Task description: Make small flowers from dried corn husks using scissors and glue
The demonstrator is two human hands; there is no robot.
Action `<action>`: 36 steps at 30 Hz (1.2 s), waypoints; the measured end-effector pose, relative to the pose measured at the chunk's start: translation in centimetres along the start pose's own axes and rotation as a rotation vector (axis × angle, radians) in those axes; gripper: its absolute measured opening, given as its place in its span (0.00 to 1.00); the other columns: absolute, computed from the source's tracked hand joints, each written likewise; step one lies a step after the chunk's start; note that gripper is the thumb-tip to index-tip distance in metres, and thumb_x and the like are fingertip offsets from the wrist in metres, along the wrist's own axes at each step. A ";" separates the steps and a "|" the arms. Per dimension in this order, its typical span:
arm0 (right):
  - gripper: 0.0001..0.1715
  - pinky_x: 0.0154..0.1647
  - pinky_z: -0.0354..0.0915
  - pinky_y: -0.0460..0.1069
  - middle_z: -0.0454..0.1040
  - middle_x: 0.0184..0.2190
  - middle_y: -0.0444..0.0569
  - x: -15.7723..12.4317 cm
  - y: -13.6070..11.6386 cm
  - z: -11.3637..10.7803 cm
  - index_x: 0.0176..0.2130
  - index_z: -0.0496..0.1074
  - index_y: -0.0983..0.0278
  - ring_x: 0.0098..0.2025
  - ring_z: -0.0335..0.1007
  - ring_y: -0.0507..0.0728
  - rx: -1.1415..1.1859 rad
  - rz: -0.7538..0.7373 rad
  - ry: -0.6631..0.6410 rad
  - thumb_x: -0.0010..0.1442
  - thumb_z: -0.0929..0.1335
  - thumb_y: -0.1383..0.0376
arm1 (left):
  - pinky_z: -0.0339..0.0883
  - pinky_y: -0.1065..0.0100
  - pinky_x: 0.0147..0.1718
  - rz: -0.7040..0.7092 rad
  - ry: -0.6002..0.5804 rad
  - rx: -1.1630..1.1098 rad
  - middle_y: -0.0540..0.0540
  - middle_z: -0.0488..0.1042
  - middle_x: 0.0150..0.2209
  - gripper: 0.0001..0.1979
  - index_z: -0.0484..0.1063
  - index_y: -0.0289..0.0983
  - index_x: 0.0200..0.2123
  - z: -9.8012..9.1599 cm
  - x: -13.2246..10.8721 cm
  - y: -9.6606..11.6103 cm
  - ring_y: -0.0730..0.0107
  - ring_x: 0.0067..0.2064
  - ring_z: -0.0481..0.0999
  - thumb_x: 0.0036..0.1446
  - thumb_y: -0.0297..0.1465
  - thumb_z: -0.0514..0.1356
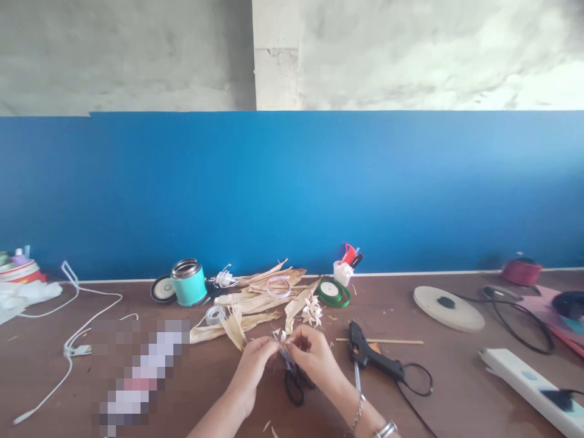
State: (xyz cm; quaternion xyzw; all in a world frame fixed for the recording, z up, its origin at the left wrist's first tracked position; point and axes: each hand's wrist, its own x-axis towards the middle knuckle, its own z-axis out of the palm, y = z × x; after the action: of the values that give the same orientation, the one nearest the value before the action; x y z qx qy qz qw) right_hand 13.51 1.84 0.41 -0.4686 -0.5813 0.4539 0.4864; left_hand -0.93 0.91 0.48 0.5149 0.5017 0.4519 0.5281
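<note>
Both hands meet over the table in front of me. My left hand (pixel 256 359) is closed, its fingertips pinching a small pale flower-like piece (pixel 281 335) that looks made of dried husk. From the other side my right hand (pixel 314 354) pinches the same piece, thumb and forefinger pressed together. Beneath the hands lies a pair of scissors (pixel 294 388) with dark handles, its blades partly hidden. Just beyond my right hand is a cluster of white husk petals (pixel 312 311). Dried corn husks (pixel 255 304) spread out behind the hands.
A black glue gun (pixel 376 359) and a thin stick (pixel 401 342) lie to the right. Green ribbon (pixel 340 298), a white pen cup (pixel 342 274) and a turquoise jar (pixel 188 286) stand behind. A power strip (pixel 524 377) is far right; white cables (pixel 91 316) run left.
</note>
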 end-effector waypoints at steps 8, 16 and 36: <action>0.13 0.21 0.51 0.44 0.64 0.14 0.39 0.3 -0.2 0.0 0.20 0.66 0.65 0.19 0.55 0.48 0.203 0.145 0.032 0.40 0.72 0.62 | 0.64 0.69 0.28 0.087 0.081 0.078 0.50 0.73 0.24 0.11 0.74 0.37 0.29 -1.0 0.8 -0.6 0.68 0.28 0.71 0.48 0.39 0.58; 0.12 0.21 0.53 0.44 0.66 0.14 0.40 0.1 -0.4 0.2 0.20 0.65 0.65 0.19 0.57 0.48 0.220 0.172 0.019 0.40 0.72 0.63 | 0.66 0.63 0.39 0.528 0.077 0.382 0.45 0.76 0.30 0.04 0.77 0.39 0.27 -1.3 1.4 -1.3 0.61 0.36 0.74 0.49 0.32 0.63; 0.16 0.24 0.54 0.45 0.69 0.15 0.43 0.1 -0.1 0.2 0.20 0.65 0.65 0.20 0.59 0.49 0.339 0.208 -0.058 0.39 0.74 0.60 | 0.67 0.62 0.39 0.476 0.077 0.320 0.46 0.76 0.29 0.03 0.77 0.39 0.25 -1.3 1.2 -1.0 0.61 0.35 0.74 0.46 0.32 0.64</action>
State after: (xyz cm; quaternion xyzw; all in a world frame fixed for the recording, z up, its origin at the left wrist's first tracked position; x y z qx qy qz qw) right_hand 13.31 1.91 0.45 -0.4243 -0.4589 0.6062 0.4919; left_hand -2.16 2.13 -0.54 0.6776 0.4513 0.4974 0.2996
